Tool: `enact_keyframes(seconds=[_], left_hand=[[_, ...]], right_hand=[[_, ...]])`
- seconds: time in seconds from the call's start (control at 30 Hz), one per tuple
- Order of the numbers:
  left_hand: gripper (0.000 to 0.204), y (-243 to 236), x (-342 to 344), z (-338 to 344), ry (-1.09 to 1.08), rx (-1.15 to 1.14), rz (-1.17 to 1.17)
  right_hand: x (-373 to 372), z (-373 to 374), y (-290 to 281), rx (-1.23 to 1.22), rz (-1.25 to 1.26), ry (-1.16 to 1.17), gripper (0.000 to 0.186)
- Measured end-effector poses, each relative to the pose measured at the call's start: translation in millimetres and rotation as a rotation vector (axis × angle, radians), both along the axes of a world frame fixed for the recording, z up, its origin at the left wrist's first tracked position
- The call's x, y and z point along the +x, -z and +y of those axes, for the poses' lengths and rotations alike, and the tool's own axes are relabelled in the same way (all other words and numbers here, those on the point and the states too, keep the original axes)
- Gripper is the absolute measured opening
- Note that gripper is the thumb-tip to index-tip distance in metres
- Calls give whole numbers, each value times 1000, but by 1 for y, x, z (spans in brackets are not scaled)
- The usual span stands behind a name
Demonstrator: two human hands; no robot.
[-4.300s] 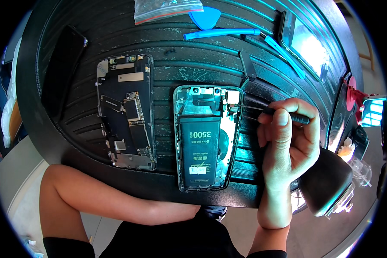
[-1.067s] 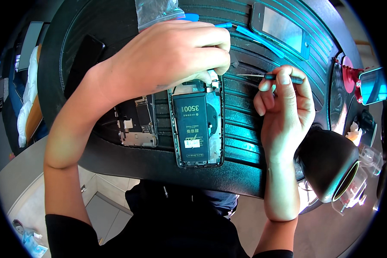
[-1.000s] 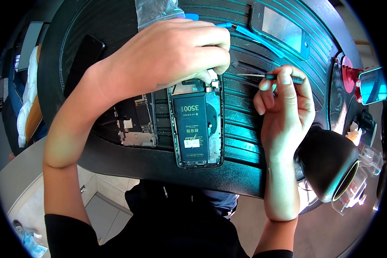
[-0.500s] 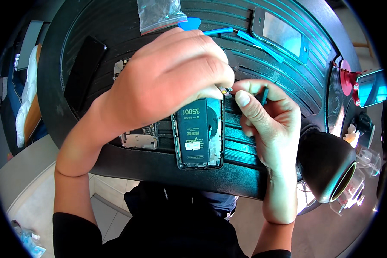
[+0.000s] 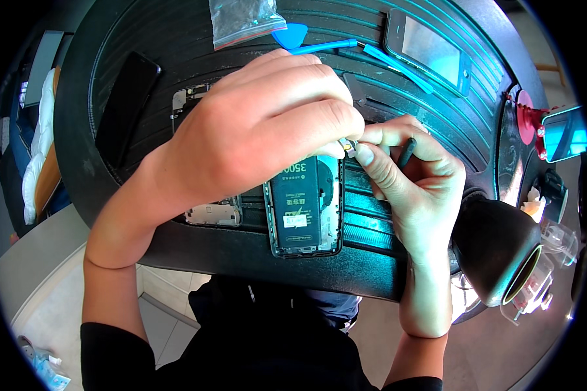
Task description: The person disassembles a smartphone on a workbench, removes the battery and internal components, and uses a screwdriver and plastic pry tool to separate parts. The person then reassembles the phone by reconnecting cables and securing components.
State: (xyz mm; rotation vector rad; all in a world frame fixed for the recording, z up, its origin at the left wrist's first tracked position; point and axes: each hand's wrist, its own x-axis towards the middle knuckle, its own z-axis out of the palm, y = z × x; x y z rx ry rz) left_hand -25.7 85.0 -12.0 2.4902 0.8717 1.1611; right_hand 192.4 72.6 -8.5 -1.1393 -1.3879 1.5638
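Observation:
My left hand is closed in a pinch on a small metallic component at the top of an open phone housing with a large dark battery. Its knuckles hide the top of that housing. My right hand is closed around a thin black-handled screwdriver, with thumb and forefinger meeting at the small component beside my left fingertips. The screwdriver's tip is hidden. A second opened phone assembly with exposed boards lies partly under my left hand.
Behind lie a clear bag, a blue triangular pick, blue pry tools, a white-screened phone and a dark phone. At right are a red stand with a phone and a black cup-like object. All surround the ridged black tabletop.
Both hands have drawn together just right of the housing's top. The screwdriver has turned from horizontal to upright within my right fingers, which moved left to the small component now visible between my fingertips.

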Motion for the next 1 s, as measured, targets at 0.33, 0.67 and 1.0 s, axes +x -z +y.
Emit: enact_keyframes(seconds=[0.33, 0.67, 1.0], left_hand=[[25, 1, 0, -1, 3, -6, 16], [24, -2, 0, -4, -5, -169, -49], [27, -3, -5, -1, 30, -211, -76]], right_hand=[[1, 1, -1, 313, -225, -31, 17], [-1, 0, 0, 607, -319, -32, 18], [14, 13, -4, 175, 132, 193, 48]])
